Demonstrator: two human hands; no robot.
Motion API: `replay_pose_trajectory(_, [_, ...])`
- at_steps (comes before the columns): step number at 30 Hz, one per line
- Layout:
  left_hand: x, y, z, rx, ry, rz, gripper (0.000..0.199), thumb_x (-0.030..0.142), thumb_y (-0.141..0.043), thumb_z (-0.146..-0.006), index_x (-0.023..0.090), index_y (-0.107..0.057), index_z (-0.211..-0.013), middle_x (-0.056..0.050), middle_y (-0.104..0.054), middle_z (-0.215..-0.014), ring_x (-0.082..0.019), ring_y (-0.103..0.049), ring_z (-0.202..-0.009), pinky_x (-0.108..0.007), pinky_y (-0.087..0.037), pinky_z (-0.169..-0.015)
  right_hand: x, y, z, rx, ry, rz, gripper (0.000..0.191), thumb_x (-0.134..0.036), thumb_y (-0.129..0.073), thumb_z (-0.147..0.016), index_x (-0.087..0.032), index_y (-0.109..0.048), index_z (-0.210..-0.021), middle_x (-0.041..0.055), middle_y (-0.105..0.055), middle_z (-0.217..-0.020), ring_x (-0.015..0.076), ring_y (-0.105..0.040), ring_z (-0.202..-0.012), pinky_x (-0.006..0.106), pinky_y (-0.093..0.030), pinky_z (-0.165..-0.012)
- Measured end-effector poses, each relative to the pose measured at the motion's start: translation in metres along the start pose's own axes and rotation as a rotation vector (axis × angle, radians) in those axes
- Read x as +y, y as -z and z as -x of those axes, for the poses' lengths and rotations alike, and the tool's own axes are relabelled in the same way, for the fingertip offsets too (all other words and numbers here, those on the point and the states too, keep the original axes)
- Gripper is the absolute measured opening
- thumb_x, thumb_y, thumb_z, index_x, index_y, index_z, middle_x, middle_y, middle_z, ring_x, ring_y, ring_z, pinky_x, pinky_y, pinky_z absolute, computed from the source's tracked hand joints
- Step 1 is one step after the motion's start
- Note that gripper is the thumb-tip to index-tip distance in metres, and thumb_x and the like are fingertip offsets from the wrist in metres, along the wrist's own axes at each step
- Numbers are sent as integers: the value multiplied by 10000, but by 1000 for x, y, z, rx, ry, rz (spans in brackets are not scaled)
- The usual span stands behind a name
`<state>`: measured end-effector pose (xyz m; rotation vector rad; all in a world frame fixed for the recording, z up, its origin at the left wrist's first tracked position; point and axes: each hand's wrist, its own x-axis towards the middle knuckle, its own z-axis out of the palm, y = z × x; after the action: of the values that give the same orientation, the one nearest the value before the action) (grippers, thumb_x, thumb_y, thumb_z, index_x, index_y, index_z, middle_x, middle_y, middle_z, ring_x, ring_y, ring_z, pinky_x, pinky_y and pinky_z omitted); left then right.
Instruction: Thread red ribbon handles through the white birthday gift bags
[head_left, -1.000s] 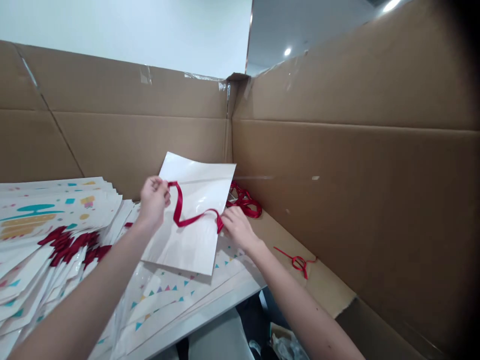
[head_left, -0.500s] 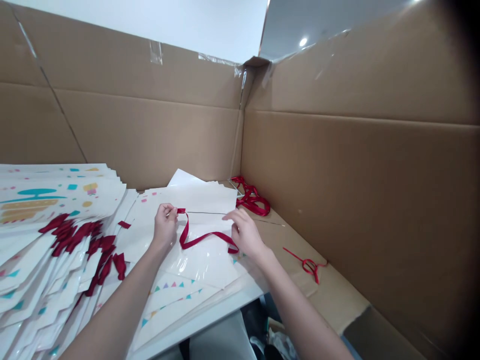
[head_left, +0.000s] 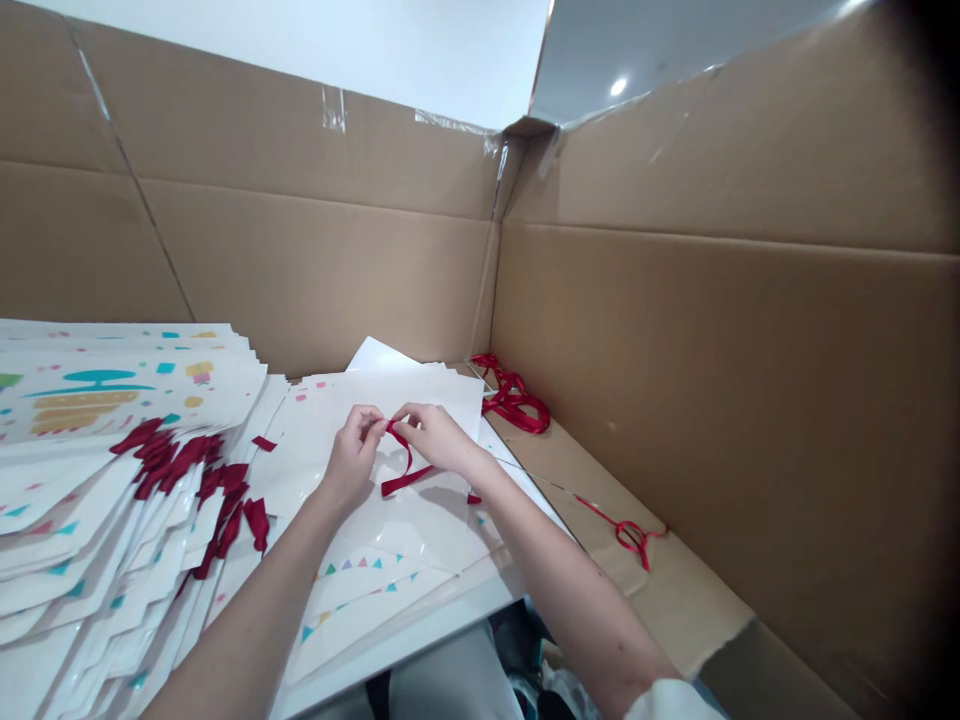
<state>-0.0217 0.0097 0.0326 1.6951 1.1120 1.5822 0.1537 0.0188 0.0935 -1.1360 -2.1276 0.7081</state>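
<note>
From the head camera, the left hand (head_left: 351,455) and right hand (head_left: 439,438) meet above a flat white bag (head_left: 442,535). Each pinches the red ribbon (head_left: 401,470) between thumb and fingertips, with the two hands almost touching. The pinch sits just above the bag's surface, and the ribbon hangs in a short loop with one end trailing onto the bag; the hands hide the exact crossing.

The bag lies flat on a pile of bags printed with small coloured triangles (head_left: 360,600), apparently giving the hands a smooth place to work. That pile rests on the white counter (head_left: 397,650).

To the left, a taller stack of printed bags (head_left: 127,390) has dark red ribbons spilling from it, seemingly kept together within reach. To the right, a loose bunch of ribbon (head_left: 514,402) and a small red loop (head_left: 630,535) lie on a cardboard sheet (head_left: 667,610), against tall cardboard walls (head_left: 300,270) that fence the work area.
</note>
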Motion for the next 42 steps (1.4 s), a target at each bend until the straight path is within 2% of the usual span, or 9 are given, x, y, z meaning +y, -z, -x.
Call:
replay_pose_trajectory(5, [8, 9, -4, 1, 24, -76, 218, 452, -524, -961, 236, -523, -993, -3, -601, -857, -152, -551, -721, -266, -431, -683, -2, 5, -2, 16, 51, -83, 214, -289, -534, -931, -180, -708, -870, 19, -711, -823, 138, -581, -706, 254, -409, -681])
replay_pose_trajectory(8, [10, 20, -6, 20, 137, -389, 299, 485, -389, -994, 250, -559, -1066, -41, -661, -938, -196, -602, -780, -312, -452, -728, -8, 24, -3, 98, 85, -103, 190, -265, -549, -909, -172, -700, -839, 36, -735, -884, 156, -630, -804, 266, -440, -745])
replay_pose_trajectory(12, [-1, 27, -6, -284, 335, -961, 411, 454, -405, -946, 216, -643, -1183, -139, -688, -1197, -346, -592, -1127, -445, -452, -928, -29, 75, 6, 313, 93, -212, 194, -317, -598, -889, -163, -695, -822, 43, -720, -832, 159, -629, -762, 267, -469, -692])
replay_pose_trajectory(15, [-14, 21, -3, -489, 311, -1067, 547, 521, -458, -901, 188, -638, -1297, -162, -571, -1438, -410, -474, -1313, -529, -393, -1058, -51, 125, 26, 479, 131, -308, 217, -361, -627, -896, -164, -673, -817, 15, -663, -728, 115, -559, -617, 233, -426, -560])
replay_pose_trajectory(23, [-39, 10, 0, -538, 196, -950, 680, 599, -479, -898, 161, -569, -1409, -183, -441, -1566, -377, -391, -1449, -504, -289, -1188, -92, 219, 98, 891, 307, -283, 105, -191, -641, -907, -173, -661, -805, -2, -573, -653, 66, -405, -478, 235, -202, -412])
replay_pose_trajectory(27, [-41, 17, -8, -462, 163, -877, 611, 578, -465, -921, 179, -597, -1365, -164, -481, -1536, -356, -443, -1407, -471, -339, -1168, -90, 227, 117, 949, 331, -235, 90, -183, -655, -901, -159, -682, -818, 18, -584, -659, 80, -430, -487, 252, -198, -405])
replay_pose_trajectory(32, [-50, 48, -39, -103, 341, -1070, 504, 367, -416, -925, 122, -590, -1330, -229, -555, -1399, -411, -498, -1297, -507, -419, -1064, -84, 218, 125, 902, 280, -235, 86, -203, -686, -886, -160, -696, -812, 11, -579, -655, 75, -423, -487, 247, -231, -415])
replay_pose_trajectory(36, [-60, 66, -54, -138, 521, -1241, 528, 332, -426, -887, 62, -562, -1320, -288, -542, -1358, -446, -502, -1271, -543, -438, -1000, -83, 216, 129, 871, 259, -239, 100, -246, -700, -892, -171, -707, -827, 6, -578, -659, 74, -428, -495, 241, -255, -424])
replay_pose_trajectory(42, [-66, 61, -45, -136, 475, -1290, 542, 368, -401, -906, 35, -552, -1305, -316, -535, -1338, -451, -533, -1227, -552, -401, -987, -82, 217, 136, 892, 290, -219, 89, -229, -681, -903, -176, -713, -839, 9, -583, -674, 80, -451, -519, 237, -265, -428])
